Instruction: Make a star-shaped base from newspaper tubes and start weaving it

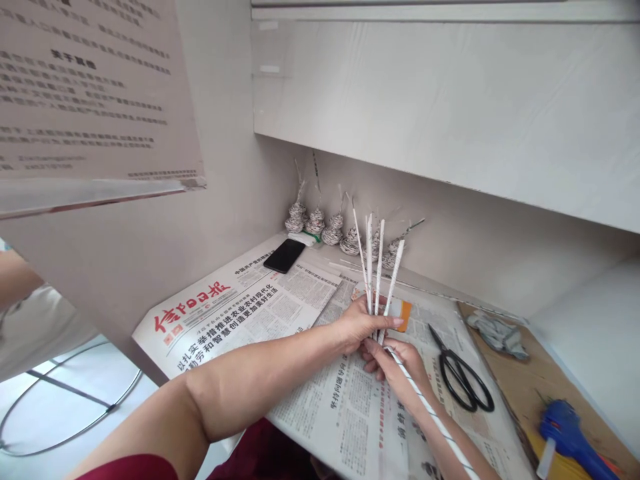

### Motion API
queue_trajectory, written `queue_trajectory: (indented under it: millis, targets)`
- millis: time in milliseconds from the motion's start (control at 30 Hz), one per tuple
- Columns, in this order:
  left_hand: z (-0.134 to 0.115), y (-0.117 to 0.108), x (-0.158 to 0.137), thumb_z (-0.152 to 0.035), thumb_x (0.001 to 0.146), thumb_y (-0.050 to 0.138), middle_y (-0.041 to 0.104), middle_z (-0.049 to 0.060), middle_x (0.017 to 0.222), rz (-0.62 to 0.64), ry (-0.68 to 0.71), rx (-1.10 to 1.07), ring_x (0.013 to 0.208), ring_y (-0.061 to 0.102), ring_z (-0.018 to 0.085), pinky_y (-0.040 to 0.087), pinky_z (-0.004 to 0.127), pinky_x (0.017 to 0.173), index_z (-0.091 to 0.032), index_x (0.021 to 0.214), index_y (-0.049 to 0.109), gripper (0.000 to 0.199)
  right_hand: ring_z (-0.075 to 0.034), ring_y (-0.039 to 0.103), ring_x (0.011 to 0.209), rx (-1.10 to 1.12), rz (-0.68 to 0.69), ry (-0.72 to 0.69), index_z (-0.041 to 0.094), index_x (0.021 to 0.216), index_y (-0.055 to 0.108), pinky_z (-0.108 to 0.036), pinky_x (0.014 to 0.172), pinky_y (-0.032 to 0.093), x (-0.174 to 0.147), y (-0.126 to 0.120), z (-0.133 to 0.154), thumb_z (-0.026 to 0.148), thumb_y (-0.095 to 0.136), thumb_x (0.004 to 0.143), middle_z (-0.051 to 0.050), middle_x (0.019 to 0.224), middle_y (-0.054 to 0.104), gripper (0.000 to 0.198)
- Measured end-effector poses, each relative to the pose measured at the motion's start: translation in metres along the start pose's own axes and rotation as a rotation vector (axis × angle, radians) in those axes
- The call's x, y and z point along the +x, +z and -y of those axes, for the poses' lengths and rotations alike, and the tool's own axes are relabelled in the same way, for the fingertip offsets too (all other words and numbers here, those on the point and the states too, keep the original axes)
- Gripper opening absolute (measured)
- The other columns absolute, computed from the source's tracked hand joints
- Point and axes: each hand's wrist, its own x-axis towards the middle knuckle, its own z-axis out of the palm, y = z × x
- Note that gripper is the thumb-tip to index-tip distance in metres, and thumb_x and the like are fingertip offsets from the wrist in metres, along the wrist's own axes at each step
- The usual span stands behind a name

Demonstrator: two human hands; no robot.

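Observation:
Several white rolled-paper sticks (pixel 381 267) stand upright and spread out at the top, gathered in my left hand (pixel 361 325). That hand is closed around them, its thumb laid across the front. Just below, my right hand (pixel 403 370) is pinched at the base of the bundle, touching my left hand. From there a white paper stick with dark spiral lines (pixel 430 408) runs back over my right forearm. The lower ends of the sticks are partly hidden by the fingers. An orange-and-white piece (pixel 404 316) shows behind the left thumb.
Newspapers (pixel 310 293) cover the table. Black scissors (pixel 463 380) lie right of my hands, near a blue glue gun (pixel 570 433) and a crumpled grey cloth (pixel 497 333) on a brown board (pixel 533 380). A black phone (pixel 284 256) and several woven gourd shapes (pixel 332 230) sit at the back.

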Motion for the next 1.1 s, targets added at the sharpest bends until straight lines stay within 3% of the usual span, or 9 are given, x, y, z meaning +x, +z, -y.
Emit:
queue_trajectory:
  millis: [167, 333, 433, 600, 700, 867, 1100]
  targets:
    - [0.002, 0.0, 0.0, -0.012, 0.06, 0.079, 0.056, -0.002, 0.074, -0.067, 0.056, -0.008, 0.061, 0.052, 0.009, 0.043, 0.021, 0.057, -0.017, 0.101, 0.055, 0.047, -0.02, 0.062, 0.051, 0.022, -0.046, 0.002, 0.019, 0.064, 0.069, -0.028, 0.047, 0.045, 0.002, 0.002, -0.004, 0.06, 0.073, 0.074, -0.006, 0.059, 0.068, 0.042]
    - [-0.002, -0.002, 0.004, -0.034, 0.067, 0.083, 0.055, -0.002, 0.068, -0.002, -0.007, -0.067, 0.055, 0.051, 0.011, 0.04, 0.023, 0.054, -0.017, 0.096, 0.054, 0.044, -0.018, 0.065, 0.056, 0.076, -0.06, 0.01, 0.015, 0.074, 0.072, -0.025, 0.047, 0.046, 0.004, 0.002, -0.009, 0.062, 0.071, 0.075, -0.008, 0.069, 0.071, 0.047]
    - [-0.002, -0.002, 0.009, -0.038, 0.073, 0.079, 0.056, -0.002, 0.067, 0.001, -0.036, -0.176, 0.055, 0.052, 0.011, 0.043, 0.024, 0.056, -0.016, 0.092, 0.056, 0.037, -0.018, 0.065, 0.057, 0.112, -0.063, 0.021, 0.014, 0.077, 0.073, -0.025, 0.047, 0.046, 0.005, 0.001, -0.008, 0.061, 0.073, 0.074, -0.009, 0.07, 0.071, 0.048]
    - [-0.001, -0.004, 0.016, -0.044, 0.091, 0.058, 0.059, 0.001, 0.067, 0.015, -0.146, -0.261, 0.05, 0.054, 0.014, 0.042, 0.024, 0.048, -0.016, 0.09, 0.055, 0.028, -0.018, 0.066, 0.06, 0.156, -0.06, 0.014, 0.013, 0.081, 0.074, -0.025, 0.05, 0.047, 0.004, 0.0, -0.009, 0.057, 0.075, 0.074, -0.009, 0.073, 0.072, 0.045]
    - [-0.001, -0.005, 0.016, -0.036, 0.098, 0.044, 0.059, 0.002, 0.065, -0.004, -0.181, -0.258, 0.051, 0.057, 0.016, 0.045, 0.026, 0.049, -0.016, 0.088, 0.054, 0.024, -0.017, 0.066, 0.061, 0.161, -0.048, 0.002, 0.012, 0.081, 0.074, -0.025, 0.052, 0.047, 0.004, 0.0, -0.01, 0.056, 0.074, 0.077, -0.01, 0.074, 0.073, 0.044]
    - [0.0, -0.004, 0.016, -0.022, 0.093, 0.05, 0.059, 0.0, 0.064, -0.043, -0.162, -0.251, 0.045, 0.054, 0.014, 0.043, 0.025, 0.046, -0.018, 0.097, 0.055, 0.008, -0.017, 0.065, 0.06, 0.15, -0.023, -0.01, 0.011, 0.081, 0.075, -0.025, 0.053, 0.047, 0.003, -0.001, -0.009, 0.056, 0.072, 0.079, -0.01, 0.073, 0.073, 0.045]
    - [0.0, -0.004, 0.015, -0.026, 0.092, 0.052, 0.06, 0.002, 0.064, -0.078, -0.214, -0.236, 0.045, 0.056, 0.016, 0.042, 0.026, 0.046, -0.015, 0.104, 0.061, 0.019, -0.016, 0.063, 0.058, 0.096, -0.004, -0.025, 0.011, 0.078, 0.073, -0.025, 0.051, 0.046, 0.003, 0.0, -0.006, 0.057, 0.072, 0.079, -0.01, 0.071, 0.072, 0.046]
